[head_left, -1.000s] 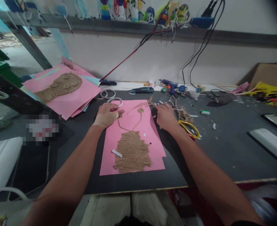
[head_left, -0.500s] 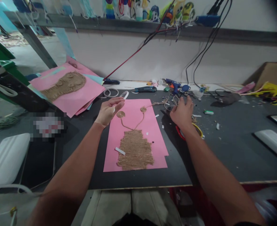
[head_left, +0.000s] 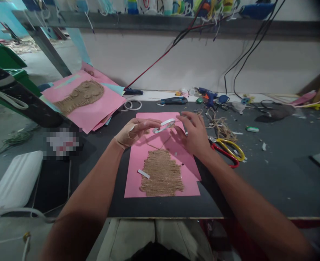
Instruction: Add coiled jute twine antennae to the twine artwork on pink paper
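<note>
1. Currently your left hand (head_left: 134,132) pinches a white tape roll (head_left: 165,124) above the pink sheet (head_left: 135,190).
2. Roll's long axis, as seen, slants up and rightward from your left fingertips toward your right hand (head_left: 194,134). Left is nearer; right sits just beside the roll's far end.
3. Right fingers parted and bent, no visible grip. Contact with roll: cannot tell.
4. Jute panel (head_left: 162,174) lies on the sheet, closer to you than the roll.

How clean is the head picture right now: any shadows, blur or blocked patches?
All in the head view: a soft shadow falls on the pink sheet below the right hand; fine detail on the white ring is soft; the upper right corner is dark; the edges look stretched; a pixelated patch at left hides what lies there.
</note>
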Available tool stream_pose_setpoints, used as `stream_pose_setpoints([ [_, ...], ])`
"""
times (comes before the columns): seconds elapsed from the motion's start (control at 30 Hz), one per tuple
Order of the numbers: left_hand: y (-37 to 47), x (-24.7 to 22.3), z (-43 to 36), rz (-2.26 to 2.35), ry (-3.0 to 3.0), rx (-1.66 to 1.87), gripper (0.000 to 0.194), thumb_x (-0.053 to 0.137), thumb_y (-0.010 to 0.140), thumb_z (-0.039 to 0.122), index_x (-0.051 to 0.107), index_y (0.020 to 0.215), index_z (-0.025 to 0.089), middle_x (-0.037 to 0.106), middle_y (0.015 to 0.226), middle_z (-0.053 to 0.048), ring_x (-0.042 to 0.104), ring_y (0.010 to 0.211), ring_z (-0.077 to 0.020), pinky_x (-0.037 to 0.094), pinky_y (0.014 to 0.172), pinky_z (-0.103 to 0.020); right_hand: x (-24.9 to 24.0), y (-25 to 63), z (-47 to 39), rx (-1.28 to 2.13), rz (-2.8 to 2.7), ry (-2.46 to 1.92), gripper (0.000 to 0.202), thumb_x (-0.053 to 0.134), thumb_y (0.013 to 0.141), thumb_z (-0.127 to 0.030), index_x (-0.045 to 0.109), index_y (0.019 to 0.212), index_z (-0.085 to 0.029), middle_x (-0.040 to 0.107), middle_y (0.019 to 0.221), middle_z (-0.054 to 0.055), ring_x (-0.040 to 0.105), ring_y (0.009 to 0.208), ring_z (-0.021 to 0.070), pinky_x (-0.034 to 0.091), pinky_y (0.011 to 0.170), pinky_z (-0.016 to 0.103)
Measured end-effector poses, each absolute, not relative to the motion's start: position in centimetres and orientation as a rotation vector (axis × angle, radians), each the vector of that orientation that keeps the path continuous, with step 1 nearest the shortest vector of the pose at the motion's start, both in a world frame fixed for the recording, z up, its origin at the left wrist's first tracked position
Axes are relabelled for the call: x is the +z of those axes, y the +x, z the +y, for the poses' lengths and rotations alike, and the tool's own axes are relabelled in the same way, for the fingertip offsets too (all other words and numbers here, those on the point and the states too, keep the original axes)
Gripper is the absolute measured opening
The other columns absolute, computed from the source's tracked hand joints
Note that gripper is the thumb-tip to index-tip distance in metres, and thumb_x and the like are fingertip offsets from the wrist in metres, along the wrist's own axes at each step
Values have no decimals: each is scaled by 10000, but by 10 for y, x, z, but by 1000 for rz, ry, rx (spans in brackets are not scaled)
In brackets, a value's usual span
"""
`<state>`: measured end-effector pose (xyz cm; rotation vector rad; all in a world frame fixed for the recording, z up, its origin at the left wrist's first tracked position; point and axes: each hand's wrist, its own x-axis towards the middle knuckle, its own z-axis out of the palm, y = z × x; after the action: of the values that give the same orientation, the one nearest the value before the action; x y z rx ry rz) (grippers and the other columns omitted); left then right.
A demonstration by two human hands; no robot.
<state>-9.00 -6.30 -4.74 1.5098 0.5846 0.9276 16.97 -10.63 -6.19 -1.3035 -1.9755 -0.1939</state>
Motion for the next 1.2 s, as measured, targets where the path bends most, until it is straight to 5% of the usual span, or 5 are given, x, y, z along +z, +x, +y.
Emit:
stream_pose_setpoints([
  [0.13,-83,-44,-67,562,1522,892,477,738,796,731,878,955,304,784,1231,-77,650,1292,-344,447,1177,-509,-66,175,-103,-133,-1979,-1246,245,556,1025,-325,741,1118,-193,713,1237,151,637,1120,297,501,1031,501],
  [0.4,-72,-51,-69,472,1403,894,418,781,842,605,847,1115,296,800,1191,-76,714,1172,-304,461,1169,-509,-72,178,-102,236,-1790,-1312,219,595,982,-344,750,1042,-201,760,915,67,636,730,184,514,700,334],
  [0.67,-70,-48,-73,488,1393,940,369,776,866,577,858,1070,281,779,1265,-80,665,1296,-322,405,1237,-531,-71,168,-101,966,-1344,-1174,388,715,891,-582,651,862,-201,686,704,11,511,494,104,411,470,266],
  [0.9,-70,-58,-66,503,1266,1001,474,738,854,643,840,1112,258,752,1328,-83,650,1318,-317,457,1204,-484,-70,160,-102,1294,-1151,-977,477,812,785,-651,672,923,-216,628,681,-31,523,515,86,402,471,245],
  [1.2,-70,-60,-63,520,1209,954,548,711,845,682,811,1170,251,715,1396,-84,598,1392,-332,472,1188,-500,-77,164,-100,1206,-1191,-938,649,853,784,-486,599,1341,-270,624,752,-62,581,610,121,509,593,300],
])
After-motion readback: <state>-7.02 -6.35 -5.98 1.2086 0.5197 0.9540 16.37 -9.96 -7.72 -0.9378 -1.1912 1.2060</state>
